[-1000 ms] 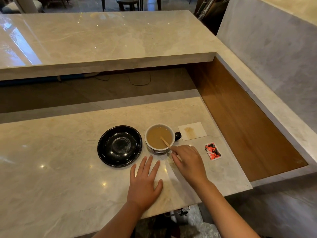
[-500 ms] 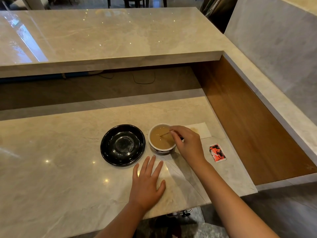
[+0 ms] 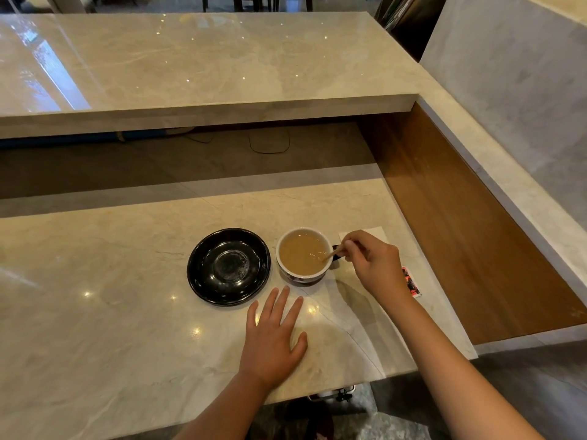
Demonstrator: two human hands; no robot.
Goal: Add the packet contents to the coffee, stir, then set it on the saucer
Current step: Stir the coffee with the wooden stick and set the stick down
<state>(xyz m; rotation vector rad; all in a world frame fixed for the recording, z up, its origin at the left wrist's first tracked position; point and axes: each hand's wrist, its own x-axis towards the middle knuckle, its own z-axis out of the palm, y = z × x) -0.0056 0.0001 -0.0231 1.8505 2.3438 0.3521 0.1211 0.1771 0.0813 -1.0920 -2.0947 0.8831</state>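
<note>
A white-rimmed cup of light brown coffee stands on the marble counter, just right of an empty black saucer. My right hand pinches a thin wooden stir stick whose tip dips into the coffee at the cup's right side. My left hand lies flat on the counter in front of the cup and saucer, fingers spread, holding nothing. A red and black packet lies on the counter to the right, partly hidden behind my right wrist.
A white napkin lies behind my right hand. The counter ends at a wooden side panel on the right. A raised marble bar top overhangs the back, with cables beneath it.
My right hand lifted the stick from the cup's near side, swept it through the coffee and now holds it at the cup's right side. The left hand stayed flat.
</note>
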